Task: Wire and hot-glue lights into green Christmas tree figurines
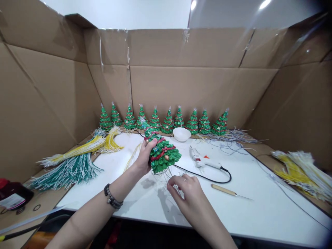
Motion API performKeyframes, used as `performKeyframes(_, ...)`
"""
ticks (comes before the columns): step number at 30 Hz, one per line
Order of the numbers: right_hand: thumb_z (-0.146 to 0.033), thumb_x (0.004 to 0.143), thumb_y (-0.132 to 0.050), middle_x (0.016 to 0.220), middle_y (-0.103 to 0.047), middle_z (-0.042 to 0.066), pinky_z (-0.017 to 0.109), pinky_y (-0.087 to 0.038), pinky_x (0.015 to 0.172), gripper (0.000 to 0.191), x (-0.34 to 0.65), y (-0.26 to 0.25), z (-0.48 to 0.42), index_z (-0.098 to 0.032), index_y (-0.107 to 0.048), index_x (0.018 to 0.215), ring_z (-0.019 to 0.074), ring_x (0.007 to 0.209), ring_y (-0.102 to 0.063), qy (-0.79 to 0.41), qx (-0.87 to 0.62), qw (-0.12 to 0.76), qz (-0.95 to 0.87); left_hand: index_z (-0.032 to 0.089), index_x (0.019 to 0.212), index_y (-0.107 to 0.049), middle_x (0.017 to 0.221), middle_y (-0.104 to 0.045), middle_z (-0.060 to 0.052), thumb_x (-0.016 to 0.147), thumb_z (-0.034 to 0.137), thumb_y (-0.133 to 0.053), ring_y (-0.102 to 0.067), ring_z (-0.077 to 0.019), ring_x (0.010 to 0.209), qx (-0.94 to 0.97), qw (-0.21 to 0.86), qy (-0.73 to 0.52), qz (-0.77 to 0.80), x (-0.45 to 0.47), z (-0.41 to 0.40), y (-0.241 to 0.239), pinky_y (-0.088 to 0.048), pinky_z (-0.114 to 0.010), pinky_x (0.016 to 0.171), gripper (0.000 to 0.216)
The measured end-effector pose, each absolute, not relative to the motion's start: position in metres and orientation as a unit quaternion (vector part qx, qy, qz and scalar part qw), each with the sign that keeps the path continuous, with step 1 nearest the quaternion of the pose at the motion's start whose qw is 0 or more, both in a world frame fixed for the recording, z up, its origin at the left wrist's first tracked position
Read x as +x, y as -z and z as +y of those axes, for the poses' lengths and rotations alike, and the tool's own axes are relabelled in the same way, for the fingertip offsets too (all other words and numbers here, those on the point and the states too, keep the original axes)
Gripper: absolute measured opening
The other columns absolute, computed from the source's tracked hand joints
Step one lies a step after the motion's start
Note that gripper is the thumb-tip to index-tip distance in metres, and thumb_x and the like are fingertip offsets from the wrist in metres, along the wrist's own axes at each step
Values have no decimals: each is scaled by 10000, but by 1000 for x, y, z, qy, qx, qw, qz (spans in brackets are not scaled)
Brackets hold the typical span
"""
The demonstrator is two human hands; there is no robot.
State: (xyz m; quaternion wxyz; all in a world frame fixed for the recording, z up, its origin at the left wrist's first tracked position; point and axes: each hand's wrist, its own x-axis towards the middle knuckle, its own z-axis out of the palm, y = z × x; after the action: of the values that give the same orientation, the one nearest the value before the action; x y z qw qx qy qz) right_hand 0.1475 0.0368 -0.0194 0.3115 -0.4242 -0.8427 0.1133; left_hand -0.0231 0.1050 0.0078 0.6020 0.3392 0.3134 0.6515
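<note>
My left hand [144, 155] is wrapped round a small green Christmas tree [164, 154], tilted with its star tip pointing up and left. Red garland, little ornaments and gift shapes decorate the tree. Thin wires [168, 174] hang from under its base. Below the base, my right hand [185, 188] pinches these wires between thumb and fingers. A white glue gun [198, 159] with a black cord lies on the white table [207, 214] to the right. Nearer me rests an awl [224, 189] with a wooden handle.
Several matching trees [192, 122] stand along the cardboard wall [194, 86], with a white bowl [181, 134] before them. Bundles of yellow, white and green wires [75, 169] lie at left, more yellow and white strands [301, 173] at right. A dark red bottle [15, 193] lies far left.
</note>
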Motion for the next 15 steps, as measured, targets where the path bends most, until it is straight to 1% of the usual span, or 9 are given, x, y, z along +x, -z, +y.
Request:
performKeyframes(3,-214,983,-481,707,-675,1,302,-486,651,251,151,15,31,-229,-610,767,209,721,-654,-181,-408,299,-843,158,1024,-615,849,-751,-61,633,508,-826,-738,-248,786,351,550,-688,319,-24,107,-7,-581,-413,825,565)
performKeyframes(5,-210,992,-447,636,-634,-11,273,-470,598,287,157,20,29,-226,-560,729,186,641,-633,-190,-408,317,-834,178,1049,-589,874,-743,-40,618,464,-847,-733,-237,813,351,523,-708,319,-23,108,-6,-570,-409,851,578)
performKeyframes(7,-200,990,-425,629,-624,-1,272,-465,568,278,163,30,29,-226,-553,744,189,607,-623,-142,-419,346,-828,204,1079,-566,909,-738,-26,598,421,-870,-726,-231,855,350,508,-721,317,-21,106,-6,-560,-404,877,609)
performKeyframes(9,-196,983,-419,645,-630,21,288,-463,553,258,167,42,32,-225,-575,780,211,605,-620,-59,-429,360,-826,215,1083,-559,926,-732,-25,585,413,-882,-717,-234,875,356,507,-720,313,-18,103,-6,-556,-409,883,626)
performKeyframes(12,-146,958,-411,645,-633,41,314,-460,557,251,172,56,40,-220,-604,816,237,598,-615,57,-442,351,-824,215,1063,-567,930,-725,-33,571,439,-888,-704,-235,860,368,521,-708,302,-14,97,-7,-561,-414,857,629)
performKeyframes(15,-127,942,-416,663,-658,56,329,-461,562,246,177,62,49,-214,-619,834,251,600,-629,119,-457,340,-813,208,1056,-576,929,-719,-38,542,441,-901,-691,-219,831,378,525,-702,297,-12,95,-6,-564,-383,810,652)
